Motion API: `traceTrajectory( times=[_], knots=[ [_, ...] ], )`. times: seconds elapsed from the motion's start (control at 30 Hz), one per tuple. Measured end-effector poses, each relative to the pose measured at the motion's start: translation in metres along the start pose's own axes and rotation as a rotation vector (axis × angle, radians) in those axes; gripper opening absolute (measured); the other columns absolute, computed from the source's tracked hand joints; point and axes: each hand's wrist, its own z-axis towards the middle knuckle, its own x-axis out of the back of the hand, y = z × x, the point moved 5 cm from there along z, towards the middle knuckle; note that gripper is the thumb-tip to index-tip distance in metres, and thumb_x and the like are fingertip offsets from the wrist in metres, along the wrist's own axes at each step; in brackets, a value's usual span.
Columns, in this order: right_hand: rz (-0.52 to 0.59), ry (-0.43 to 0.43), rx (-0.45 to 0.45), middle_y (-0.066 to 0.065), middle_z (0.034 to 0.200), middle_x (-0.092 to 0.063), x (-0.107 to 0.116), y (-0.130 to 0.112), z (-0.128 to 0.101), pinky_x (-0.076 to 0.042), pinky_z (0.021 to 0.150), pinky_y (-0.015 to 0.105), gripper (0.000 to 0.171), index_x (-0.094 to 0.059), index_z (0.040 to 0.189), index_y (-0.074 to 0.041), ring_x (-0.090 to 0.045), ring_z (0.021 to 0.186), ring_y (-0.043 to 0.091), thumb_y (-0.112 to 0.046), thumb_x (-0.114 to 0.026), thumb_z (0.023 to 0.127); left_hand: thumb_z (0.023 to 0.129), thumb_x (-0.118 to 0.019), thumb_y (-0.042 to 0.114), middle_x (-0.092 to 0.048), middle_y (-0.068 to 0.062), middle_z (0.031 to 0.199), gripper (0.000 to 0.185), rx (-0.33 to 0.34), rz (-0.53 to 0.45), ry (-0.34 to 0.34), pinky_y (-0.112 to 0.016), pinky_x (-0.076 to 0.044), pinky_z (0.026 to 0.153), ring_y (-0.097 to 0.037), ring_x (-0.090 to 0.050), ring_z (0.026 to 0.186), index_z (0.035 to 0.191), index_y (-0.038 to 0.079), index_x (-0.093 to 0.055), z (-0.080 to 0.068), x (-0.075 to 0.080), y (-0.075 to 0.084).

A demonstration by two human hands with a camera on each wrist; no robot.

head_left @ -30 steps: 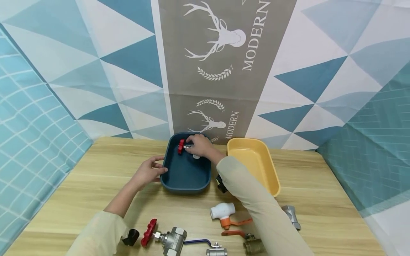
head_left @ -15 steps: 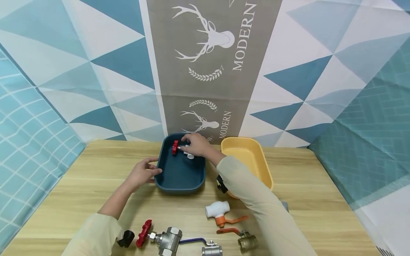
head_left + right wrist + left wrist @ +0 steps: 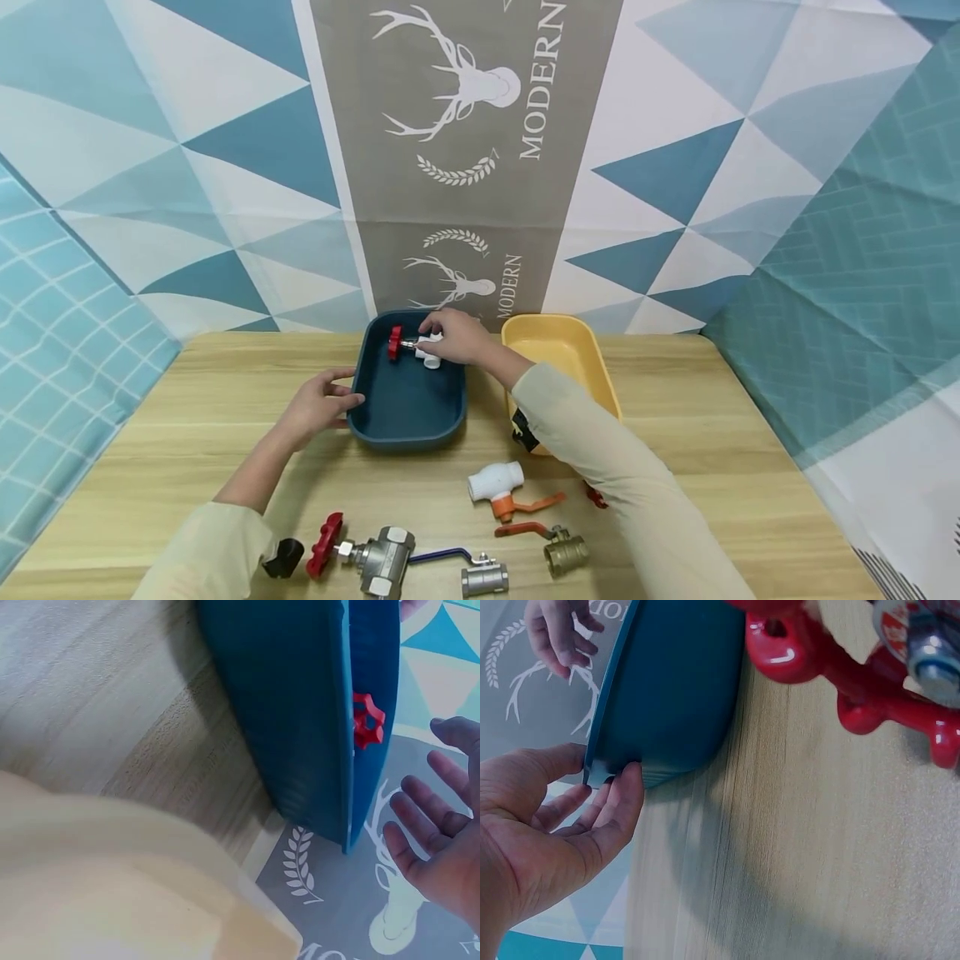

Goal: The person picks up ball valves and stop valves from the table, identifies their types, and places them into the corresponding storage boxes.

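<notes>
A light wooden desk carries a dark blue tray and, just to its right, a yellow tray. Along the near edge lie a steel valve with a red handwheel, a small steel ball valve with a blue lever, a white plastic valve with an orange handle and a brass ball valve with an orange lever.

The left hand lies forward with its forearm angled up from the lower left, fingers loosely spread and nearly straight – thumb apart from them. The right arm, in a pale sleeve, stretches further ahead; in the wrist view the right hand shows its fingers relaxed and parted
</notes>
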Motion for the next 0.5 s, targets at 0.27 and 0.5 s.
traceTrajectory(
  times=[0.27,0.5],
  knots=[
    [0.012,-0.013,0.005,0.009,0.109,-0.065,0.009,-0.001,-0.013,-0.048,0.082,0.029,0.033,-0.066,0.113,-0.013,-0.056,0.092,0.015,-0.034,-0.063,0.088,0.095,-0.055,0.013,-0.05,-0.029,0.118,0.057,0.003,0.003,-0.005,-0.041,-0.057,0.076,-0.024,-0.066,0.087,0.143,-0.002,-0.028,-0.001,0.0,0.0],
    [0.028,-0.013,0.004,0.007,0.108,-0.064,0.016,0.003,-0.028,-0.049,0.082,0.027,0.035,-0.066,0.114,-0.013,-0.057,0.094,0.016,-0.035,-0.063,0.088,0.095,-0.054,0.013,-0.05,-0.029,0.119,0.058,0.002,0.007,-0.017,-0.041,-0.057,0.076,-0.028,-0.066,0.091,0.144,-0.003,-0.027,-0.002,-0.001,0.003]
  ],
)
